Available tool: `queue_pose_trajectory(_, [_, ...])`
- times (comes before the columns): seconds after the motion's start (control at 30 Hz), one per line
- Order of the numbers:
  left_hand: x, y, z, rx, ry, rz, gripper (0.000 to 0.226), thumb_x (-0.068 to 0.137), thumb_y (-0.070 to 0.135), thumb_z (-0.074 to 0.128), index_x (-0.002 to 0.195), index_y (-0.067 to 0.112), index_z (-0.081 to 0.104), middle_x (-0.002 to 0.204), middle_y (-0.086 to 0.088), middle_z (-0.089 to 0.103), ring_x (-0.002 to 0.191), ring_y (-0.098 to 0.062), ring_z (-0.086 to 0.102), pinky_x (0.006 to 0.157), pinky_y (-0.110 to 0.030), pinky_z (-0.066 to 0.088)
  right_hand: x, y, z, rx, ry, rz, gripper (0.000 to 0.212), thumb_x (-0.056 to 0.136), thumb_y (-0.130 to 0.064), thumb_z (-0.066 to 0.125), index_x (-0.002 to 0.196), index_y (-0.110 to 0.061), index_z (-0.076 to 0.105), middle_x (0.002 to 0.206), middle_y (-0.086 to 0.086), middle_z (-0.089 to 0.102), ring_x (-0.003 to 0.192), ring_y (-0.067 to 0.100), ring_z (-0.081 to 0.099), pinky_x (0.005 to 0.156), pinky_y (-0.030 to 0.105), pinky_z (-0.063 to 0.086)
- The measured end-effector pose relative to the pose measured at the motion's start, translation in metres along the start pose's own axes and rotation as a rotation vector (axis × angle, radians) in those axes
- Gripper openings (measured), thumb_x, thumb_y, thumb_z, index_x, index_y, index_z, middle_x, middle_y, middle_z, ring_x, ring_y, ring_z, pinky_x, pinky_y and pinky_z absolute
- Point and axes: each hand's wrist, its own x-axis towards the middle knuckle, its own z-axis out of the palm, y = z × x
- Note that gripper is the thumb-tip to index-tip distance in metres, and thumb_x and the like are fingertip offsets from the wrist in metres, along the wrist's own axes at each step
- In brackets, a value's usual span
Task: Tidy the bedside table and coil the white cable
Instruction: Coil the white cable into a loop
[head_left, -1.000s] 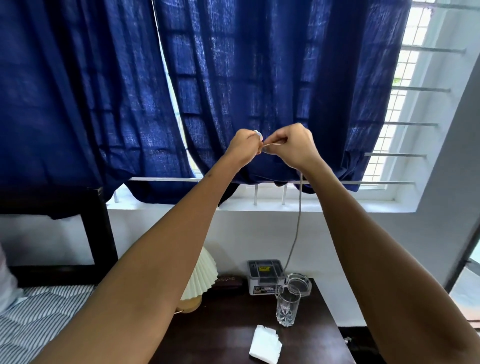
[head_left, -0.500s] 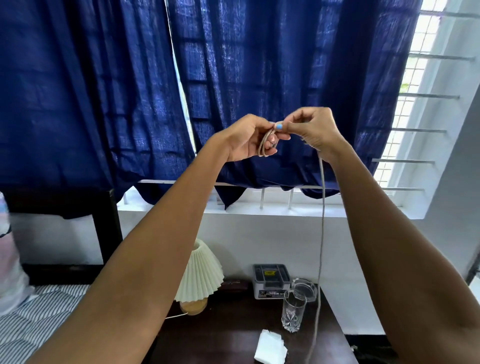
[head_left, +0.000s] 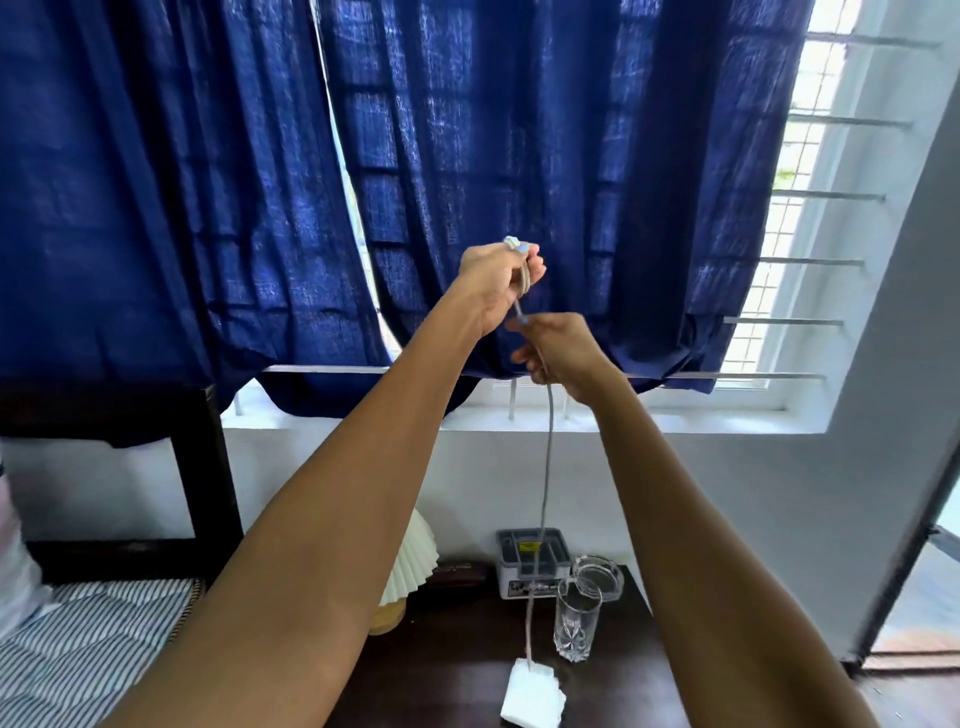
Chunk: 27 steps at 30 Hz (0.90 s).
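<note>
The left hand (head_left: 496, 283) has its grip curled round loops of the cable (head_left: 546, 452). The right hand (head_left: 563, 358), just below, pinches the strand hanging towards the bench (head_left: 457, 675)

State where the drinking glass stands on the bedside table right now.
In the head view the drinking glass stands upright at the right of the bedside table, just in front of the glass ashtray and right of the hanging white cable.

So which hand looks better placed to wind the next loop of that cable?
Probably the right hand. It pinches the white cable just below the left hand, above the hanging slack. The left hand's grip is taken up with the loops already made, so it serves as the anchor.
</note>
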Motion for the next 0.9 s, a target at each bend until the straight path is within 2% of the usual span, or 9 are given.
queue_pose_trajectory(0.13, [0.007,-0.014,-0.008,0.334,0.144,0.088,0.026,0.093,-0.001,0.050,0.070,0.010,0.056,0.075,0.000,0.058,0.065,-0.007,0.056,0.077,-0.019,0.053,-0.013,-0.022,-0.001,-0.326,-0.073,0.043,0.022,0.093,-0.012,0.053,0.101,0.006,0.063,0.062,0.012,0.059,0.042,0.014,0.050,0.036,0.018,0.043])
queue_pose_trajectory(0.23, [0.000,-0.019,-0.017,0.616,0.095,0.112,0.025,0.091,0.000,0.050,0.069,0.010,0.054,0.069,0.000,0.057,0.062,-0.005,0.057,0.071,-0.019,0.052,-0.021,-0.039,-0.006,-0.560,-0.049,-0.006,0.011,0.083,-0.013,0.066,0.082,-0.003,0.061,0.059,0.007,0.059,0.030,0.007,0.049,0.036,0.016,0.040])
queue_pose_trajectory(0.3, [-0.012,-0.016,-0.019,0.781,-0.022,0.048,0.027,0.088,-0.005,0.046,0.064,0.007,0.051,0.058,-0.004,0.049,0.046,-0.006,0.048,0.047,-0.014,0.043,-0.023,-0.046,-0.011,-0.738,0.017,-0.062,0.018,0.071,-0.016,0.074,0.080,-0.007,0.062,0.063,0.003,0.059,0.047,0.013,0.056,0.047,0.022,0.042])
queue_pose_trajectory(0.4, [-0.029,-0.012,-0.018,0.944,-0.216,-0.051,0.026,0.079,-0.005,0.041,0.057,0.006,0.048,0.055,-0.008,0.043,0.048,-0.013,0.033,0.049,-0.022,0.028,-0.024,-0.051,-0.015,-0.830,0.119,-0.135,0.028,0.059,-0.016,0.080,0.082,-0.009,0.066,0.074,0.004,0.061,0.074,0.023,0.058,0.064,0.032,0.049])
queue_pose_trajectory(0.47, [-0.036,-0.012,-0.019,0.872,-0.258,-0.120,0.022,0.082,-0.003,0.040,0.066,0.003,0.053,0.063,-0.010,0.045,0.057,-0.017,0.038,0.055,-0.024,0.036,-0.025,-0.052,-0.019,-0.771,0.128,-0.212,0.021,0.058,-0.012,0.080,0.077,-0.013,0.072,0.078,0.003,0.069,0.083,0.022,0.065,0.074,0.037,0.057])
queue_pose_trajectory(0.57, [-0.050,-0.011,-0.021,0.614,-0.262,-0.262,0.027,0.095,0.007,0.030,0.096,0.002,0.056,0.078,-0.010,0.055,0.068,-0.017,0.052,0.069,-0.027,0.052,-0.028,-0.053,-0.030,-0.609,0.026,-0.334,0.015,0.062,-0.008,0.082,0.068,-0.017,0.072,0.070,-0.001,0.070,0.077,0.014,0.064,0.079,0.035,0.057])
queue_pose_trajectory(0.63, [-0.055,-0.010,-0.027,0.524,-0.291,-0.315,0.037,0.098,0.015,0.027,0.110,-0.004,0.056,0.083,-0.010,0.060,0.070,-0.017,0.056,0.075,-0.031,0.054,-0.025,-0.051,-0.039,-0.471,-0.041,-0.358,0.015,0.064,-0.007,0.083,0.070,-0.014,0.072,0.074,0.010,0.072,0.073,0.016,0.063,0.078,0.034,0.055])
queue_pose_trajectory(0.77, [-0.062,-0.001,-0.039,0.342,-0.426,-0.353,0.038,0.095,0.011,0.031,0.108,-0.007,0.061,0.076,-0.006,0.062,0.067,-0.012,0.058,0.084,-0.032,0.055,-0.016,-0.036,-0.049,-0.222,-0.029,-0.329,0.016,0.068,-0.007,0.081,0.067,-0.016,0.068,0.062,0.001,0.068,0.051,0.005,0.052,0.052,0.015,0.043])
queue_pose_trajectory(0.9, [-0.065,0.005,-0.041,0.251,-0.538,-0.343,0.033,0.093,0.006,0.035,0.107,-0.004,0.063,0.073,-0.002,0.061,0.063,-0.008,0.059,0.079,-0.027,0.057,-0.011,-0.018,-0.049,0.055,-0.014,-0.281,0.012,0.070,-0.011,0.078,0.067,-0.017,0.069,0.056,-0.007,0.065,0.047,0.003,0.047,0.048,0.016,0.037])
